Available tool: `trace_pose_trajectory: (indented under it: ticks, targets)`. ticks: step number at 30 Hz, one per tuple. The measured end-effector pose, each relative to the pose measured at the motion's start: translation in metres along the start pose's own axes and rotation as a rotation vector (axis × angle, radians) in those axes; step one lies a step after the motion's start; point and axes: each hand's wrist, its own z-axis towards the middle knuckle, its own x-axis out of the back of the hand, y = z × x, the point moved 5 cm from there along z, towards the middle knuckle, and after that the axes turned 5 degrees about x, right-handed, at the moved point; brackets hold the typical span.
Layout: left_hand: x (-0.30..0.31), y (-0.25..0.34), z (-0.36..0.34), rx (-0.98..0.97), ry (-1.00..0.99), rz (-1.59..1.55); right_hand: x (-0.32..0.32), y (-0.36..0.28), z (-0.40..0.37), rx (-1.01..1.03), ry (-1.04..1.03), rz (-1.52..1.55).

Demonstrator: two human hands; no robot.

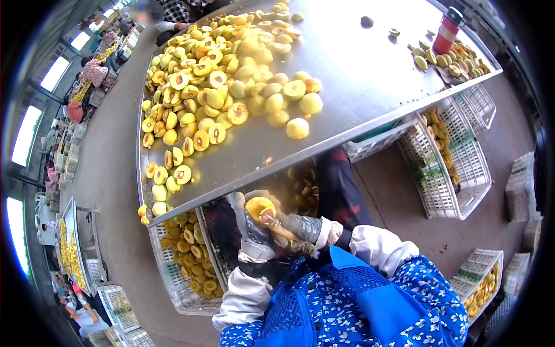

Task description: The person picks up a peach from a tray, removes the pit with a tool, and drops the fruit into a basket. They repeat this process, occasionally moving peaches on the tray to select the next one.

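My left hand [250, 226], in a grey glove, is closed around a yellow peach half [259, 206], cut face up. In my right hand [302, 229], also gloved, is a pitting tool with a wooden handle [281, 232]. Its metal tip touches the peach at the reddish pit area. Both hands are close together over my lap, just below the near edge of the metal table [324, 153]. A large heap of halved peaches [214, 87] covers the table's left side, several with pits showing.
White crates of peach halves stand below the table, one at left [173, 289] and one at right [430, 173]. Another crate [480, 277] is at lower right. A red tumbler [447, 32] stands beside more peach pieces. Across the table is another person's sleeve [172, 11].
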Motion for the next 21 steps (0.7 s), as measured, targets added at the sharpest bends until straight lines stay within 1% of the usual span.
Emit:
trace_pose_trajectory:
  ticks: [1,2,3,4,5,6,7,8,9,10,11,12,13,14,15,16,17,18,19,21]
  targets:
    - [0.009,0.004,0.001,-0.015,0.048,-0.006,-0.005,-0.008,0.004,0.012,0.038,-0.065]
    - [0.017,0.026,-0.006,-0.279,0.246,0.352,-0.01,-0.017,-0.008,-0.078,0.02,0.027]
    - [0.047,0.044,-0.003,-0.738,0.343,0.809,-0.007,-0.022,-0.01,-0.1,0.015,0.041]
    - [0.034,0.068,-0.029,-1.03,0.481,1.144,0.003,-0.007,-0.009,-0.093,0.057,0.018]
    - [0.043,0.086,-0.036,-1.155,0.616,1.353,0.02,0.017,-0.008,-0.088,0.132,-0.029]
    - [0.06,0.1,-0.037,-1.124,0.771,1.619,0.034,0.038,-0.009,-0.109,0.2,-0.081]
    - [0.069,0.114,-0.037,-1.236,0.755,1.774,0.04,0.05,-0.009,-0.167,0.231,-0.149]
    - [0.063,0.128,-0.03,-1.214,0.769,1.876,0.045,0.061,-0.01,-0.227,0.259,-0.214]
    - [0.055,0.137,-0.026,-1.189,0.78,1.982,0.048,0.075,-0.007,-0.347,0.206,-0.17]
    - [0.039,0.14,-0.014,-1.217,0.664,1.964,0.028,0.02,-0.015,-0.461,0.212,-0.127]
    - [0.015,0.144,0.004,-1.242,0.55,1.943,0.027,0.007,-0.013,-0.502,0.197,-0.152]
    - [-0.018,0.141,0.02,-1.341,0.392,1.943,0.031,0.002,-0.012,-0.508,0.208,-0.181]
    - [-0.046,0.134,0.038,-1.356,0.323,2.003,0.036,0.0,-0.01,-0.512,0.221,-0.209]
    - [-0.072,0.127,0.06,-1.357,0.187,1.951,0.042,0.001,-0.005,-0.297,0.248,-0.29]
    - [-0.091,0.119,0.086,-1.247,0.156,1.922,0.049,0.014,-0.001,-0.134,0.239,-0.422]
    - [-0.108,0.11,0.113,-1.116,0.123,1.89,0.053,0.025,0.0,0.067,0.18,-0.695]
    - [-0.126,0.099,0.138,-0.936,0.116,1.893,0.055,0.037,-0.002,0.228,0.148,-0.975]
    - [-0.144,0.086,0.158,-0.769,0.081,1.949,0.056,0.047,-0.004,0.359,0.14,-1.148]
    - [-0.156,0.072,0.179,-0.772,0.066,2.079,0.059,0.056,-0.003,0.197,0.065,-1.175]
    - [-0.165,0.054,0.208,-0.531,0.13,2.288,0.059,0.064,0.0,0.249,0.12,-1.199]
